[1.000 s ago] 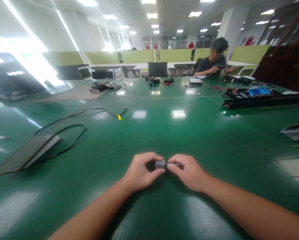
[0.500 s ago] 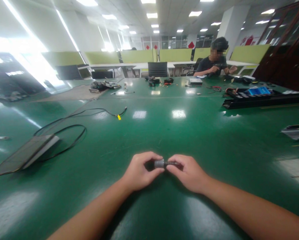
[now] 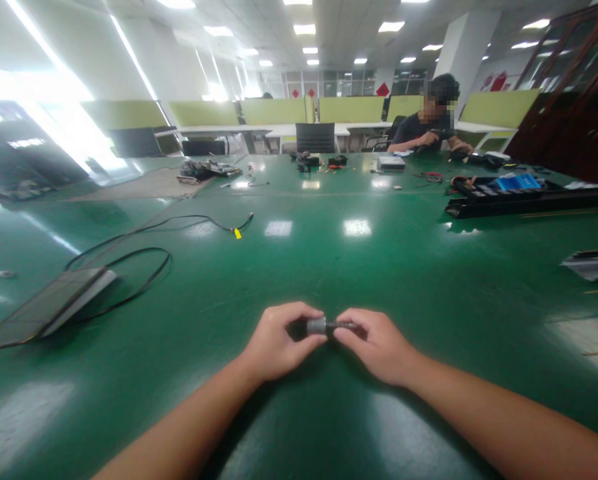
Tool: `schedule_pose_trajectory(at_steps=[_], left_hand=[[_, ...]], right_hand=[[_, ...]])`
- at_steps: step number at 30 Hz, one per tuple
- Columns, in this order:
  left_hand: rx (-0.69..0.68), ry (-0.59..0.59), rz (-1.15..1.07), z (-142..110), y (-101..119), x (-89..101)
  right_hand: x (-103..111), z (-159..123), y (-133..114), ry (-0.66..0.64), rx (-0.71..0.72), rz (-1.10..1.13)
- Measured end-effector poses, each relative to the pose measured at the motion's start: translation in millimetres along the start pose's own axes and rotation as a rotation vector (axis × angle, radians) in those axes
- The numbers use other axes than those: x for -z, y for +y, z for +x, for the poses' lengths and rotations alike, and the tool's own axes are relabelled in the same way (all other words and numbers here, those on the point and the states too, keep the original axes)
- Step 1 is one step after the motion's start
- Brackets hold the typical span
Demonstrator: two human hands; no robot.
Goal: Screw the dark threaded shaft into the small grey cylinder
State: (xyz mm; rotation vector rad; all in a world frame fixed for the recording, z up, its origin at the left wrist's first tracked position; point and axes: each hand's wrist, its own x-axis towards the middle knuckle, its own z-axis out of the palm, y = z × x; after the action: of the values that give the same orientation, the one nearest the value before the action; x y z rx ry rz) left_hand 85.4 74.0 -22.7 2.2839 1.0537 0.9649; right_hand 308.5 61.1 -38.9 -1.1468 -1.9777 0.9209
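Observation:
My left hand (image 3: 283, 341) pinches a grey cylindrical part (image 3: 317, 325) between thumb and fingertips, above the green tabletop. From the cylinder's right end runs a thin dark ribbed shaft (image 3: 339, 325), roughly level. The thumb and fingers of my right hand (image 3: 376, 347) are closed around this shaft, partly hiding its far end. Both hands are close together, fingertips nearly meeting. Whether the shaft and the cylinder are one piece, I cannot tell.
On the left lie a flat grey panel (image 3: 46, 303) and a looped black cable (image 3: 169, 257) with a yellow tag. A long black channel (image 3: 523, 200) is at right. Across the table a person (image 3: 423, 123) sits by a white box (image 3: 391, 163) and scattered parts.
My hands hold nearly the same pose, with the grey part a touch further left in view. Across the table, the person's hand has come down toward a dark object.

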Motion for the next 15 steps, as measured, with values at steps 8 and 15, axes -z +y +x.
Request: schedule_pose_trajectory(at_steps=[8, 15], left_hand=[[0.011, -0.011, 0.001, 0.4, -1.3, 1.2], [-0.023, -0.002, -0.013, 0.2, -0.4, 2.5]], right_hand=[[-0.4, -1.6, 1.6, 0.0, -0.006, 0.032], [0.1, -1.1, 0.1, -0.004, -0.001, 0.049]])
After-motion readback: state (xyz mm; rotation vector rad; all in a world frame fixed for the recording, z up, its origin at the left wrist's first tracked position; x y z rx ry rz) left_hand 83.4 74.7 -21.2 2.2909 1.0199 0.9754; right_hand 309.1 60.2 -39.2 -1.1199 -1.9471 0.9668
